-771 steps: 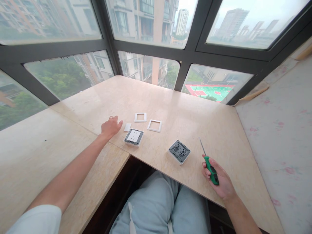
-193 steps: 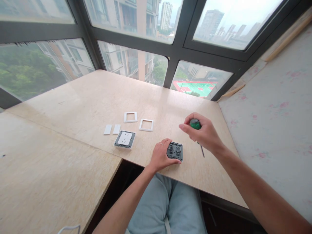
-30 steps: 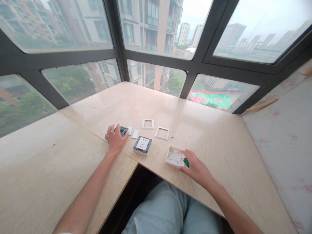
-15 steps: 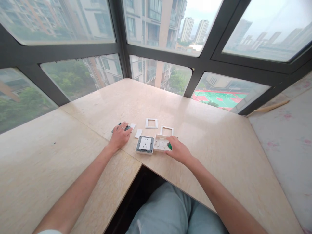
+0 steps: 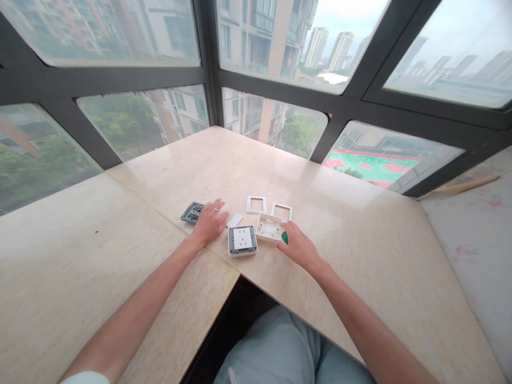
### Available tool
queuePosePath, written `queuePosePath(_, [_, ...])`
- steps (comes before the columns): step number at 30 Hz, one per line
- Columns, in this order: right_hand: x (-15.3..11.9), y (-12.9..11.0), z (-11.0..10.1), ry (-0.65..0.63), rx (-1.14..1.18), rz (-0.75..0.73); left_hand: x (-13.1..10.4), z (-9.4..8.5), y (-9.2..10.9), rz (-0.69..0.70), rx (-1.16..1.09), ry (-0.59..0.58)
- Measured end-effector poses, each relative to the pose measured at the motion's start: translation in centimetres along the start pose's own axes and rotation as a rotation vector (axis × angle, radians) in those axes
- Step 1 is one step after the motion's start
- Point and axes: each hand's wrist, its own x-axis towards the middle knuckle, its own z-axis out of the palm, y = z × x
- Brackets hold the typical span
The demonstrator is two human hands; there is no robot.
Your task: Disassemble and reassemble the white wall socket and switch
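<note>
White box [image 5: 269, 227] is in the right of two half-curled hands [image 5: 299, 247].

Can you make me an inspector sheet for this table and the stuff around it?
Surface: pale tabletop, with a seam.
Job's things: dark module, socket unit, white box, white cover, two white frames, green handle.
Clutter: dark speck at left.
Grips: left grip palm-down by the dark module, touching unclear; right grip holds the white box's side and green handle.
Cables: nothing seen.
Surroundings: window frame behind, flowered wall at right.
</note>
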Motion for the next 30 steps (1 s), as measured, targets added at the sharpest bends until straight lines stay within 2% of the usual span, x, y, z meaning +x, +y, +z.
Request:
queuePosePath(2, [-0.8,1.1,0.0,0.019,0.010,0.005,0.7,-0.1,0.4,0.011,-0.065,-0.048])
queuePosePath(6, [-2.7,3.4,-0.2,0.063,0.071,0.023,2.4,-0.3,1.2,-0.081,-0.088,-0.089])
queuePosePath(9, [-4.2,4.8,-0.5,0.062,0.165,0.055,3.7,-0.2,1.4,-0.132,-0.115,-0.172])
queuePosePath(12, [-5.3,5.9,-0.7,0.047,0.262,0.123,5.1,0.1,1.4,-0.173,-0.132,-0.257])
queuePosePath(15, [-5.7,6.4,-0.8,0.005,0.422,0.255,6.5,0.6,1.6,-0.225,-0.142,-0.284])
queuePosePath(19, [-5.1,6.3,-1.1,-0.056,0.811,0.405,8.0,1.2,2.7,-0.297,-0.158,-0.226])
queuePosePath(23, [-3.4,6.5,-1.3,0.062,1.128,0.416,8.6,1.0,3.8,-0.366,-0.191,-0.125])
queuePosePath(27, [-0.8,7.6,-0.7,0.143,1.183,0.414,7.6,-1.2,4.2,-0.366,-0.245,-0.077])
queuePosePath(30, [0.8,8.2,-0.1,0.195,1.162,0.404,5.3,-3.4,4.8,-0.300,-0.302,-0.115])
